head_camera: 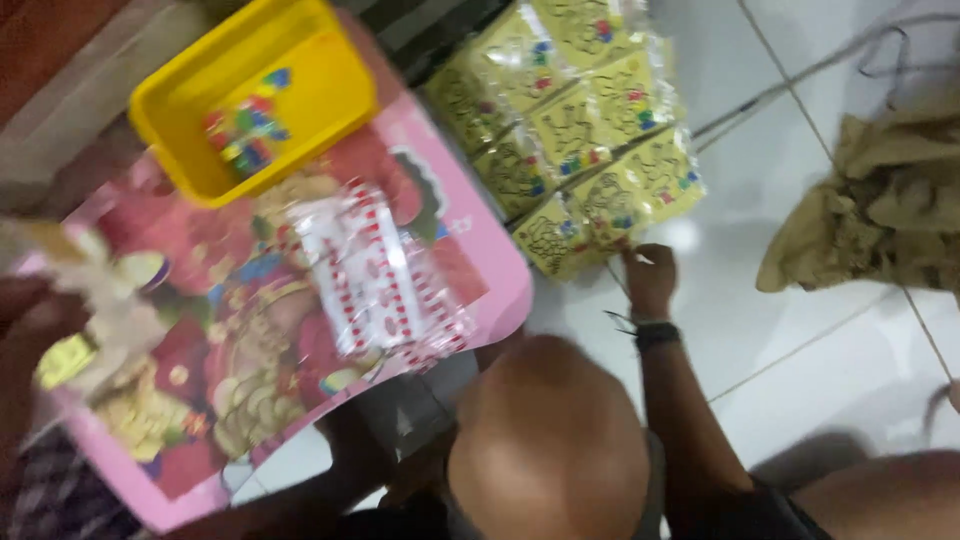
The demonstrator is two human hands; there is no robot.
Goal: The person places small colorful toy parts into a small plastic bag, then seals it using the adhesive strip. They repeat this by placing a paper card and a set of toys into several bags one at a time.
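Head view, smeared throughout. Reaching with the right hand (650, 280), wristband (657, 333) at the wrist, out over the tiled floor (800, 300) to the near corner of the yellow packets (575, 130), heaped overlapping on the floor just beside the pink table (505, 285). Fingers curled at the lowest packet's edge, touching or nearly so; grip partly closed, nothing seen clamped in it, hard to tell more through the blur. Left hand (30, 325) at the far edge of the table, very blurred, against a pale wrapper (100, 290); cannot tell whether that grip holds it or only rests by it. On the table a yellow tray (160, 110) with small coloured pieces (245, 125), and below it a stack of clear sleeves (380, 280) striped red and white. Knee (550, 440) low in the middle, brown cloth (880, 210) crumpled well apart to the right. Judged as the reaching step, at the packet heap, with no packet lifted yet. Calls next for pinching one corner only, peeling a single packet off its neighbours, since slippery and overlapped
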